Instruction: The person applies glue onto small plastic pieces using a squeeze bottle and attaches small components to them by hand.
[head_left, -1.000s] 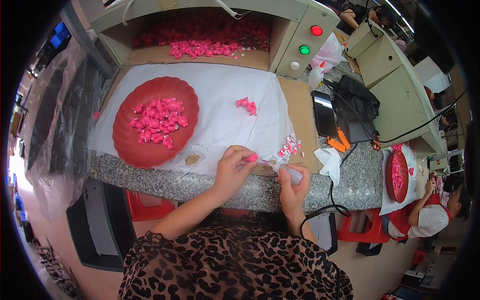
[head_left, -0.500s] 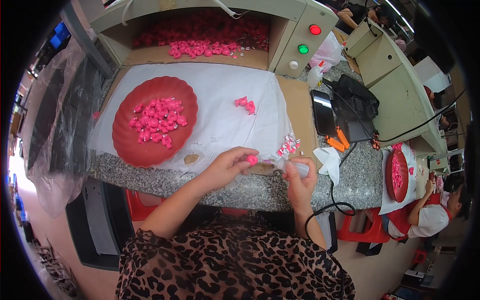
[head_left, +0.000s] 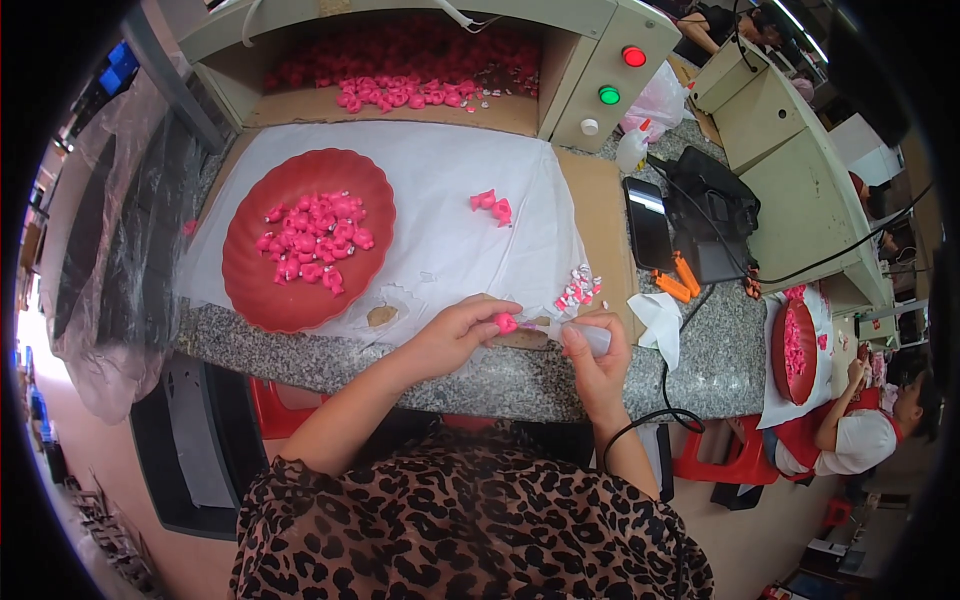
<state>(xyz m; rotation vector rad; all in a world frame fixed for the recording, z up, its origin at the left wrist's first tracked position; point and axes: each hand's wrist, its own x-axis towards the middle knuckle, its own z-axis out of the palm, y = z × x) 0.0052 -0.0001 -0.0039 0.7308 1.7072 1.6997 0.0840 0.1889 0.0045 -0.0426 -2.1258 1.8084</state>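
Note:
My left hand [head_left: 448, 338] pinches a small pink plastic figure [head_left: 507, 323] at the front edge of the table. In my right hand [head_left: 600, 375] is a small translucent squeeze bottle [head_left: 594, 340], its thin nozzle pointing left at the figure. The nozzle tip is at or very near the pink surface; I cannot tell if they touch. Just beyond the right hand lies a small heap of white and pink pieces [head_left: 577, 290]. Two more pink figures [head_left: 491, 207] lie farther off on the white sheet [head_left: 440, 255].
On the left a red scalloped dish [head_left: 255, 285] holds many pink figures. A cream machine [head_left: 592, 70] with a pink-filled opening stands behind. To the right are a phone [head_left: 648, 225], orange clips [head_left: 678, 280], a white cloth [head_left: 657, 325], a black cable and a seated person [head_left: 850, 440].
The bottle in my right hand has shifted slightly left, bringing its nozzle closer to the pink figure. My left hand has barely moved.

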